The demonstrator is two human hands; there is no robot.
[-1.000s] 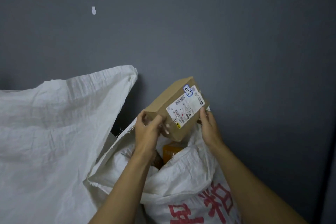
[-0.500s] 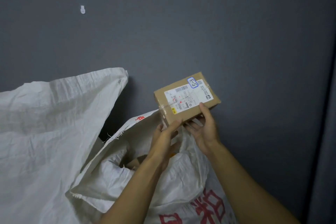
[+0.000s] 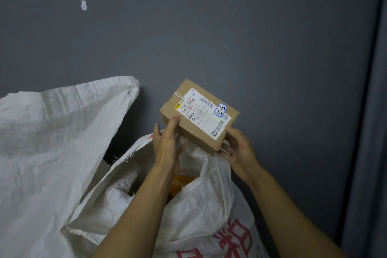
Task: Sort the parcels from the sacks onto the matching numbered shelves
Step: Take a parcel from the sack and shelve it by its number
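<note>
A small brown cardboard parcel (image 3: pixel 193 132) is held above an open white woven sack (image 3: pixel 201 211) with red print. Its white shipping label faces me, and a blue-edged sticker on it reads "5-3". My left hand (image 3: pixel 167 144) grips the parcel's left end, thumb on top. My right hand (image 3: pixel 236 148) supports the near right corner from below. Inside the sack's mouth, an orange parcel (image 3: pixel 180 184) shows partly between my forearms.
A second, larger white sack (image 3: pixel 52 142) fills the left side. A dark grey wall (image 3: pixel 251 37) stands close behind, with a small white hook (image 3: pixel 84 5) on it. A lighter grey vertical edge (image 3: pixel 372 132) runs down the right.
I have turned the parcel in both hands so the label's sticker end swung from upper middle to the right. My left hand moved up onto its left end.
</note>
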